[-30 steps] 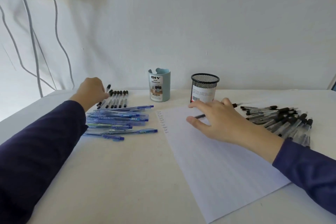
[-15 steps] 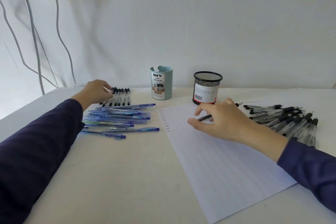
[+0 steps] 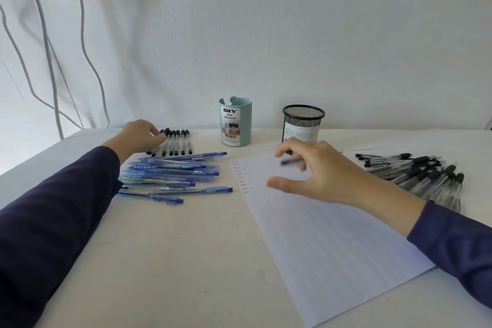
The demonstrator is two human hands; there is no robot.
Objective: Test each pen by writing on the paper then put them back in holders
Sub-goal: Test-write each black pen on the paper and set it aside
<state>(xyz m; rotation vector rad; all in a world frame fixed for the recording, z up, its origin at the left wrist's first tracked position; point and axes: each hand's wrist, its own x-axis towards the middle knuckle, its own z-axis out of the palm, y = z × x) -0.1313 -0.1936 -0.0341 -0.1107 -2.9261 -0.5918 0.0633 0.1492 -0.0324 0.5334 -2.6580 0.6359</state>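
- The step in hand is judged to be the fetching of pens for the next test. A column of "Test" words (image 3: 239, 176) is already written down the paper (image 3: 332, 234), just beyond the right thumb tip.
- The right hand (image 3: 319, 170) is held over the top of the paper with the thumb spread wide and the other fingers bent. A black pen (image 3: 291, 161) is seen blurred under those bent fingers. It cannot be told whether it is gripped or only touched.
- The left hand (image 3: 141, 138) is placed at the near end of the row of capped pens (image 3: 177, 144). Its fingers are curled, and the end pen (image 3: 155, 150), tilted out of line, appears to be pinched at their tips.
- The blue pens (image 3: 173, 173) are piled below the left fingertips, between the two hands. The heap of black pens (image 3: 415, 173) is spread behind the right wrist.
- The blue holder (image 3: 235, 122) is set beyond and between the two sets of fingertips. The mesh holder (image 3: 303, 120) is set just past the right fingertips. No pen is seen standing in either, so most of the task is judged to be left.
- For the next move, a writing grip on the black pen is called for, with the thumb brought back against the barrel. The tip must then be lowered to the free line under the last "Test".
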